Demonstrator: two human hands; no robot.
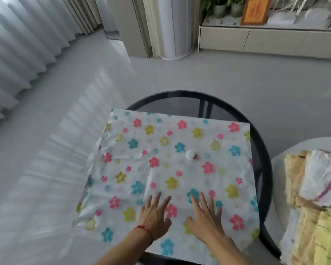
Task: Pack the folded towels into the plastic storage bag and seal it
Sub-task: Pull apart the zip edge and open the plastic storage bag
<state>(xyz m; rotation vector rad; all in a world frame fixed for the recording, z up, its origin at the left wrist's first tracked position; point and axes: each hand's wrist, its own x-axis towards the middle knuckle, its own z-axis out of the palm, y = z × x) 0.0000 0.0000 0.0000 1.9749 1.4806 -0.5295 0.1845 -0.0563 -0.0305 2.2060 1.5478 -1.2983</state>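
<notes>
A white plastic storage bag printed with pink, blue and yellow flowers lies flat across a round black glass table; its left side hangs past the rim. A small round valve sits near the bag's middle. My left hand and my right hand rest palm down on the bag's near part, side by side, fingers spread, holding nothing. A stack of folded towels, yellow, beige and white with a stripe, stands at the far right on a white round surface.
Grey floor surrounds the table. Sheer curtains hang at the left. A tall white cylindrical appliance stands at the back, next to a low cabinet carrying potted plants and an orange framed picture.
</notes>
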